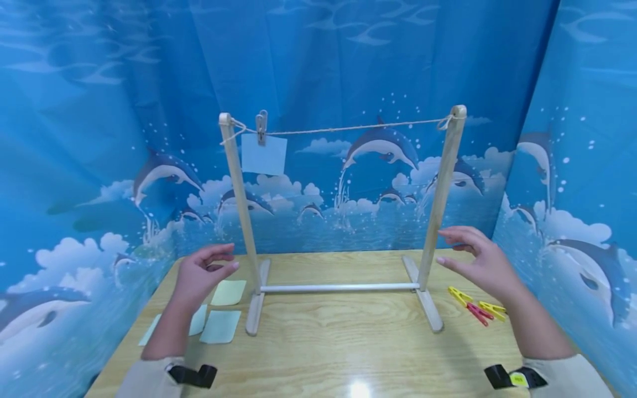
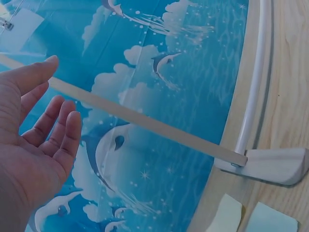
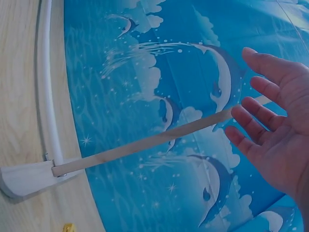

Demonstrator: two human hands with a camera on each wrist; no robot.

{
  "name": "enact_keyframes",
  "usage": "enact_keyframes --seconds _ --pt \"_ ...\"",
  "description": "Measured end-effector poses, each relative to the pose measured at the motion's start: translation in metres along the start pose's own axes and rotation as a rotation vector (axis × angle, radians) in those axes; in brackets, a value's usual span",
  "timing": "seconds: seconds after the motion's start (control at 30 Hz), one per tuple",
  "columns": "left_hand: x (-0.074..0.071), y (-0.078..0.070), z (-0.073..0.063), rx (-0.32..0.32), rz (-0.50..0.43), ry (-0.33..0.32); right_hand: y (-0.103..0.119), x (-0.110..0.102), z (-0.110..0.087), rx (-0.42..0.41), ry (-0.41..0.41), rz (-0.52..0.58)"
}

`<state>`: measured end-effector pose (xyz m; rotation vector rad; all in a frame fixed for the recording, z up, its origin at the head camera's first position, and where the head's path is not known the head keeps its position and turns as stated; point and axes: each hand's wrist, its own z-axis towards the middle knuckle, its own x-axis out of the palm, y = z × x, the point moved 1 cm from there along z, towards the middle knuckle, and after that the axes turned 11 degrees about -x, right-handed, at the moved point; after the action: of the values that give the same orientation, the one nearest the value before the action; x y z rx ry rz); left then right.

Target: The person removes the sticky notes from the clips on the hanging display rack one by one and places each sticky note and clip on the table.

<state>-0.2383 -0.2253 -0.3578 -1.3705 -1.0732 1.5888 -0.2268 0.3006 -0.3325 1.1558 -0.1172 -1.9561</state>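
My left hand (image 1: 201, 276) hovers over the left side of the table, fingers loosely bent and holding nothing. Beside it rises the left post (image 1: 241, 204) of a wooden frame. Near the right post (image 1: 440, 193) my right hand (image 1: 480, 262) is raised, its fingers relaxed and spread from the thumb. A string (image 1: 338, 129) runs between the post tops. At its left end a clothespin (image 1: 261, 128) pins a pale blue sheet of paper (image 1: 264, 156). In the wrist views both the left palm (image 2: 29, 154) and right palm (image 3: 285, 150) show bare.
Below the left hand lie a yellow-green paper (image 1: 228, 292) and several pale blue papers (image 1: 221, 326). Yellow clothespins (image 1: 460, 296) and a red clothespin (image 1: 480, 314) lie at right. A white rod (image 1: 338, 288) joins the frame's feet. Dolphin-printed curtains (image 1: 318, 66) surround the table (image 1: 338, 342).
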Motion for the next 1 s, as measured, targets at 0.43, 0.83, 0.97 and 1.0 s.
enact_keyframes --seconds 0.43,0.83,0.97,1.0 --pt "0.007 -0.024 0.009 0.038 0.019 0.037 0.020 -0.002 0.027 -0.129 0.012 0.008" --pt "0.021 -0.044 0.014 0.083 -0.010 0.079 0.047 -0.004 0.059 -0.242 0.000 0.034" --pt "0.026 -0.051 0.018 0.069 0.013 0.077 0.056 -0.004 0.070 -0.246 0.011 0.052" --pt "0.027 -0.053 0.019 0.069 0.015 0.079 0.058 -0.004 0.072 -0.250 0.014 0.051"
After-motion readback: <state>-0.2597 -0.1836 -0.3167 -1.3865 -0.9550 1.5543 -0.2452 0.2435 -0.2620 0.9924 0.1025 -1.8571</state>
